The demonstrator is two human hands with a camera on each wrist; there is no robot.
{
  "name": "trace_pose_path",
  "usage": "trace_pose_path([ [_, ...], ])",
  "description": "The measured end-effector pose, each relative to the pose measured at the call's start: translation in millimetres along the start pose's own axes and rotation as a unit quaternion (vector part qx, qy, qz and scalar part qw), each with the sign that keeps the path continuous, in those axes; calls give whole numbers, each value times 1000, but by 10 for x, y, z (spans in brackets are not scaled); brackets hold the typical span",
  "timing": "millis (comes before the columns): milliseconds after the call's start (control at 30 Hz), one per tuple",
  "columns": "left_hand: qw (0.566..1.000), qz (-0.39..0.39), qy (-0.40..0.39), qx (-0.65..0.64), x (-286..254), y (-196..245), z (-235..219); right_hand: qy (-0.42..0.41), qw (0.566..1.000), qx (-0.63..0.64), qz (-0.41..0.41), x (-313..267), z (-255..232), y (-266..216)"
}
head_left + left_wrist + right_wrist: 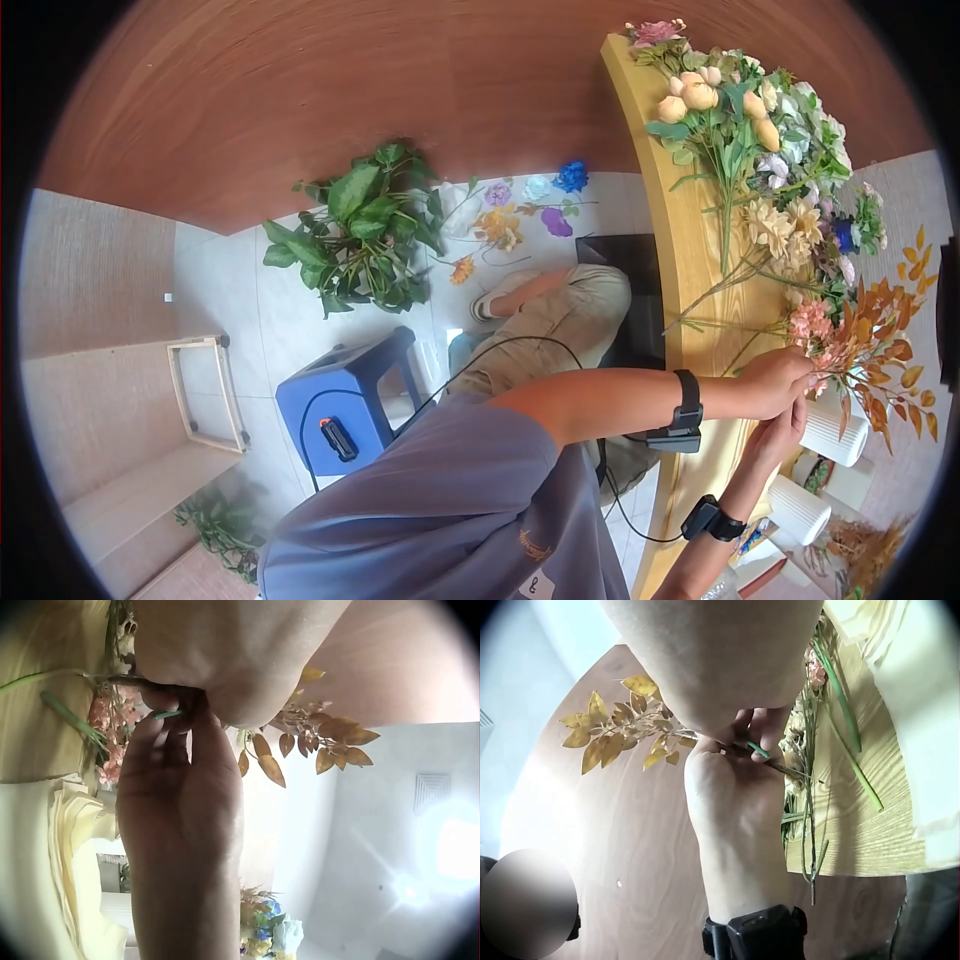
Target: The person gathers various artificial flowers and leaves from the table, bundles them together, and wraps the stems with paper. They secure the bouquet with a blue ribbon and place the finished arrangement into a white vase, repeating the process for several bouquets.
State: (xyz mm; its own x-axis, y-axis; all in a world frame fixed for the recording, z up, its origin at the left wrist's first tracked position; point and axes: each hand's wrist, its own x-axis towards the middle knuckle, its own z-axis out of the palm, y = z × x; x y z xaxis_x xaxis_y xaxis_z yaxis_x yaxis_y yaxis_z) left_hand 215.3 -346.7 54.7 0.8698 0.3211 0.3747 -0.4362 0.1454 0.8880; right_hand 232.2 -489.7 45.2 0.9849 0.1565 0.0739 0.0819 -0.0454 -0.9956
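Note:
A leafy branch with amber-brown leaves [885, 325] sticks out beyond the table's far edge. My left hand [772, 383] pinches its brown stem [789, 771], thumb against curled fingers. Close below in the head view, my right hand [778, 438] holds the same stem, its fingers curled in the left wrist view. A short green stem end [166, 715] shows between the fingers. The fingertips of both hands nearly meet and partly hide the stem. Pink flowers [810, 325] lie on the table right beside my left hand, with cut green stems [840, 697] near them.
Cream, peach and white artificial flowers [690, 95] cover the upper part of the wooden table [655, 150]. White ribbed vases [835, 430] stand past my hands. A blue stool [300, 400], a leafy green plant [355, 215] and scattered flowers [500, 230] are on the floor.

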Motion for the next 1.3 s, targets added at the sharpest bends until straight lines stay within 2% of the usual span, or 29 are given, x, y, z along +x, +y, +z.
trace_pose_path([
  [133,1000,5,16,-10,-8,0,35,34,999,1,-3,-31,24,-45],
  [267,1000,-8,-1,11,-31,-18,73,44,999,1,-3,-67,2,-56],
  [567,1000,-8,-11,12,-55,52,15,27,1000,-7,3,-117,26,-87],
  [667,1000,-2,28,-4,-25,39,31,12,1000,-13,5,-84,1,-64],
  [767,997,-47,-3,-57,5,49,6,19,1000,-15,13,-69,11,-68],
  [833,982,-105,-65,-140,27,103,-47,8,1000,-15,17,-61,5,-51],
  [933,976,-134,-71,-154,51,127,-65,-6,1000,-18,14,-53,23,-56],
  [1033,975,-109,-47,-190,70,23,55,12,998,-54,0,-56,114,-112],
  [1133,974,-115,-54,-188,92,38,70,-23,997,-68,-5,15,-19,-68],
  [1300,973,-123,-53,-186,90,42,90,-7,997,-72,-21,11,3,-72],
])
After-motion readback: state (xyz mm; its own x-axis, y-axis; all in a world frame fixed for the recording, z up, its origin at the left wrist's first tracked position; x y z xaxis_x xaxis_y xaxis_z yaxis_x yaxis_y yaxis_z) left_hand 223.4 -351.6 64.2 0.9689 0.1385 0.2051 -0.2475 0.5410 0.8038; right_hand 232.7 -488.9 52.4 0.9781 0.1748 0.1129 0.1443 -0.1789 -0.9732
